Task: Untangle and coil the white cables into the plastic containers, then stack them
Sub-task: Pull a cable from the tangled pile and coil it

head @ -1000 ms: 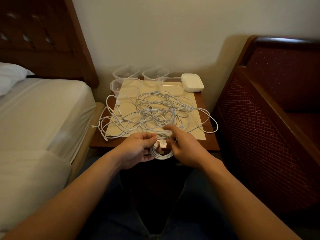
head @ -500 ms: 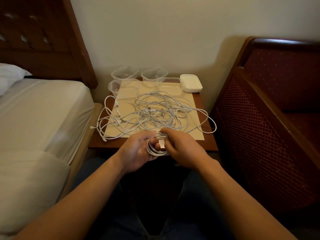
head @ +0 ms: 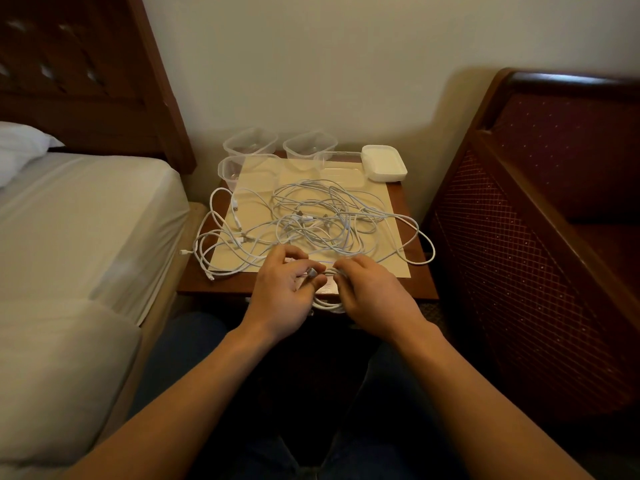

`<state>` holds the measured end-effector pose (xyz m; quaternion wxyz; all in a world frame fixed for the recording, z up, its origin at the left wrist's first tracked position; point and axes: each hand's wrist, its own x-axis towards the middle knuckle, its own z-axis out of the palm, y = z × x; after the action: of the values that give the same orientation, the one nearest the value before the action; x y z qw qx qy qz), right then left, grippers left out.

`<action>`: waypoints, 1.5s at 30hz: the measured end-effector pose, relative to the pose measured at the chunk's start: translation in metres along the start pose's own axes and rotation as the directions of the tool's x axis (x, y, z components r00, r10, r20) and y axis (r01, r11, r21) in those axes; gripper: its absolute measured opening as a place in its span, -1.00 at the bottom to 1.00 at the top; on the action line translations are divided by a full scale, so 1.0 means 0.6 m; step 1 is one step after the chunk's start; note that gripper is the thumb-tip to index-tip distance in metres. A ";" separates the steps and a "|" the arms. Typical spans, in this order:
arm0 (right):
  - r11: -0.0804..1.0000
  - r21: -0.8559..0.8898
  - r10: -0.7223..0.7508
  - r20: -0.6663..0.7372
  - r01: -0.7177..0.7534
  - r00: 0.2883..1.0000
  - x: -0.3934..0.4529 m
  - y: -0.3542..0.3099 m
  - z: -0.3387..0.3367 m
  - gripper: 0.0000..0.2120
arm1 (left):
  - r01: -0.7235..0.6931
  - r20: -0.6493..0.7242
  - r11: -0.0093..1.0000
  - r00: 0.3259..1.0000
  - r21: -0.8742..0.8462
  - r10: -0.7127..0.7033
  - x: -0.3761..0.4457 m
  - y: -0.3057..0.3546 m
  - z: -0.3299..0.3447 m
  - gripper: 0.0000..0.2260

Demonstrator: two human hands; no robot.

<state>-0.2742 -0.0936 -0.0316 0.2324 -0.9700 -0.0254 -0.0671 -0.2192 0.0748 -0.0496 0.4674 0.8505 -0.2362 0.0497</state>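
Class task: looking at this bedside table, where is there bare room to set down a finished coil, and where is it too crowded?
Free: the mat's back strip between the cable tangle and the containers; the bare wood at the front-left corner. Crowded: the mat's middle under the tangle, and the front edge, where the left hand and right hand hold the coil.

A small wooden desk stands between the bed and a dark upholstered seat. A pale paper sheet covers most of its top. White cables sprawl tangled over the sheet, loops hanging off both sides. Along the back edge sit clear plastic containers and a white lid stack.
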 end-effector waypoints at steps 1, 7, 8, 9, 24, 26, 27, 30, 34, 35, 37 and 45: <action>1.000 -0.008 0.007 0.006 -0.007 1.000 0.001 0.001 0.002 -0.78 | -0.059 -0.007 0.997 0.998 0.045 0.059 -0.002 0.000 0.003 -0.85; 0.999 -0.029 -0.014 0.072 0.016 0.997 0.008 -0.006 0.000 -0.58 | -0.134 -0.014 0.979 0.990 0.155 0.138 -0.003 0.010 0.010 -0.86; 0.999 -0.036 -0.028 0.058 0.030 0.998 0.007 -0.007 0.001 -0.61 | -0.133 -0.015 0.977 0.990 0.165 0.138 -0.002 0.011 0.010 -0.83; 0.999 -0.043 -0.028 0.041 0.030 0.999 0.006 -0.008 0.001 -0.67 | -0.128 -0.020 0.978 0.991 0.164 0.132 -0.001 0.012 0.009 -0.80; 0.988 0.123 0.095 -0.046 -0.089 0.994 0.003 0.016 0.018 -0.83 | -0.188 -0.161 0.977 0.966 0.100 0.203 -0.003 0.012 0.007 -0.76; 0.940 0.271 0.207 0.022 -0.205 0.978 0.001 0.018 0.016 -0.81 | -0.216 -0.163 0.971 0.959 0.105 0.231 -0.007 0.009 0.010 -0.76; 0.887 0.373 0.268 0.064 -0.272 0.961 0.001 0.016 0.012 -0.82 | -0.222 -0.165 0.970 0.958 0.100 0.236 -0.011 0.009 0.011 -0.76; 0.691 0.591 0.398 0.168 -0.415 0.902 0.000 0.005 0.001 -0.81 | -0.214 -0.200 0.973 0.953 0.089 0.228 -0.017 0.002 0.013 -0.77; 0.340 0.737 0.545 0.351 -0.584 0.761 0.004 0.001 0.006 -0.84 | -0.163 -0.234 0.986 0.958 0.042 0.168 -0.022 0.003 0.015 -0.79; 0.291 0.742 0.553 0.385 -0.604 0.739 0.005 0.001 0.008 -0.85 | -0.127 -0.223 0.992 0.967 0.009 0.126 -0.023 0.007 0.015 -0.81; 0.266 0.759 0.551 0.386 -0.594 0.740 0.005 0.001 0.011 -0.86 | 0.024 -0.162 0.997 0.986 -0.077 -0.037 -0.021 0.012 0.016 -0.87; 0.514 0.783 0.445 0.107 -0.351 0.889 0.015 -0.005 0.027 -0.78 | 0.559 0.196 0.756 0.828 -0.340 -0.525 0.018 0.024 0.010 -0.81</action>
<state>-0.2638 -0.0836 -0.0431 0.6420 -0.7430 0.1833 -0.0459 -0.2169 0.0595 -0.0388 0.6076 0.7752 -0.0053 -0.1727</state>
